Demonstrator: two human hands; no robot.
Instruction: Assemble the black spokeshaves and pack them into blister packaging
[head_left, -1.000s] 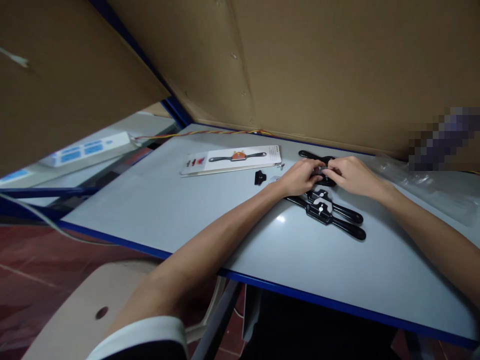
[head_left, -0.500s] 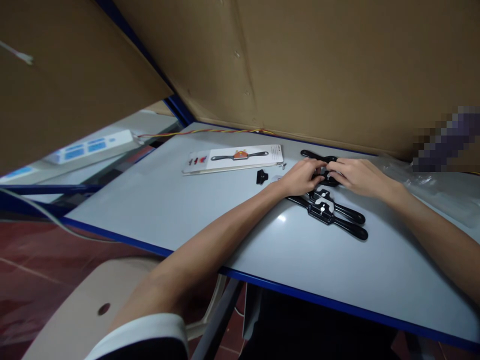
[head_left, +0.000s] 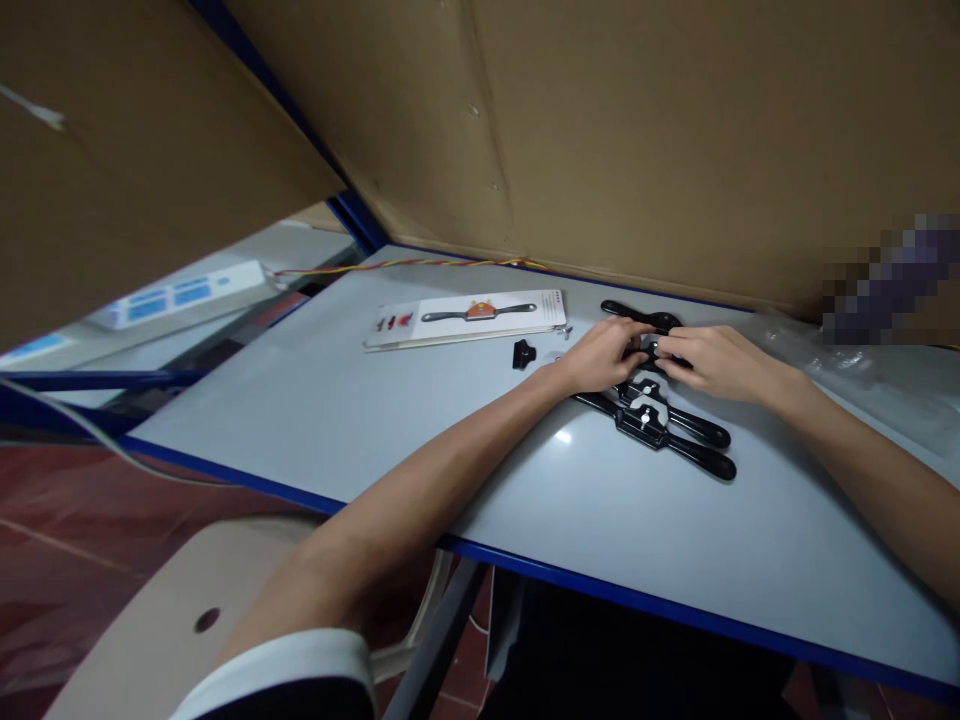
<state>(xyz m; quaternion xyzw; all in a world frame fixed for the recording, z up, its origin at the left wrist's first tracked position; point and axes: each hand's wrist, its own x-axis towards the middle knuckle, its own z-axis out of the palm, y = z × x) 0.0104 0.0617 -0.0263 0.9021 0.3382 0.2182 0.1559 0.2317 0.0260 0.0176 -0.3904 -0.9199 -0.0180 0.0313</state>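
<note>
- Our left hand (head_left: 600, 356) lies on the table (head_left: 375, 420), fingers curled over the middle of the far tool (head_left: 651, 320), a black bar with two handles.
- Our right hand (head_left: 712, 362) meets it from the other side, fingertips pinched on the same middle part; both hands are closed on it, though we cannot tell how tightly.
- The far tool lies flat near the back of the table, one handle sticking out left beyond our knuckles.
- Two tools (head_left: 660, 428) of the same kind lie side by side just in front of our hands, touching each other.
- A small black part (head_left: 523, 353) sits just left of our left hand.
- A card (head_left: 465, 318) picturing such a tool lies further left.
- A clear bag (head_left: 862, 375) lies to the right, by the cardboard wall (head_left: 637, 150).
</note>
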